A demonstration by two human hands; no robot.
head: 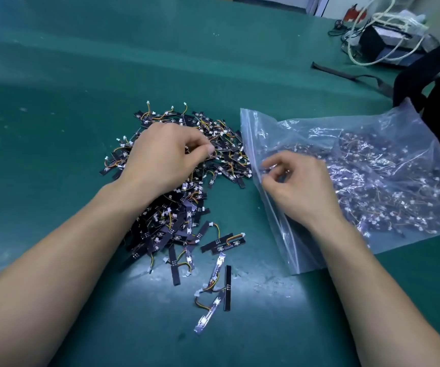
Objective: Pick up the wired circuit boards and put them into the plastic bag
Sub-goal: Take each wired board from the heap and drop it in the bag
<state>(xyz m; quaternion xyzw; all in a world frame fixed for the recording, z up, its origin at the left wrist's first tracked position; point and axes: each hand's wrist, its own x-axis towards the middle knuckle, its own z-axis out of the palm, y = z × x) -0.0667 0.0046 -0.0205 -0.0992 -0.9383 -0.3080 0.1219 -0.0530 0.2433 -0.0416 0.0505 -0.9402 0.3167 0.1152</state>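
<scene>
Circuit boards [176,223] pinched by left hand [160,157]; right hand [301,186] pinches bag [266,123].

Green worktop [81,75] is scuffed, with a whitish glare patch near the front edge. Over in the far right corner a loose coil of white cables [388,25] sits on a black box [372,43], with something red [354,13] behind it. A flat black strap [351,76] runs toward a black bag [438,75] at the right edge.

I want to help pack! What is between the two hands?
In the head view, the edge of the pile of wired circuit boards, then the plastic bag and its zip edge, lie between the left hand and the right hand.
</scene>
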